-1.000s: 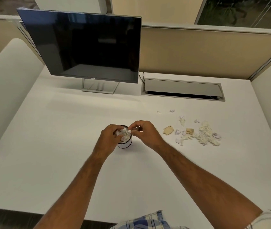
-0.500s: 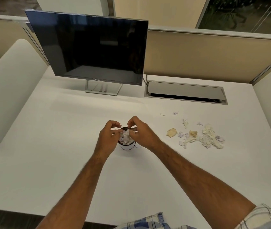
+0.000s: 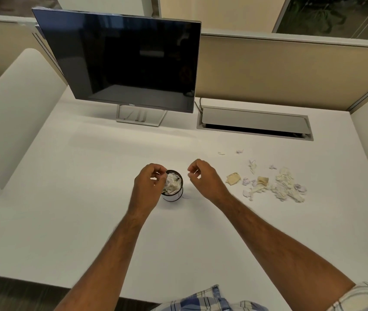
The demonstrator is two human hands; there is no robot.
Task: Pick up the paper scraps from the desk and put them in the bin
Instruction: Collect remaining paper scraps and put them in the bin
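Looking down from your head camera, you have both hands at the small bin, which stands near the middle of the tabletop and already brims with crumpled paper. Your left hand touches the bin's left rim, its fingers curled in over the paper at the top; whether they pinch a piece or only press it down is not clear. Your right hand hangs just beside the bin on its right, apart from it, fingers loosely curled, and it seems to hold nothing, though a pale speck at the fingertips cannot be ruled out. The paper scraps left to collect lie to the right of your right hand, near it, spread in a loose band running left to right, with two small bits set apart farther back toward the cable tray. So your right hand is clearly the nearer one, and the tan piece at the pile's left end is its closest pick. With the bin so full, a further scrap may slip off the top.
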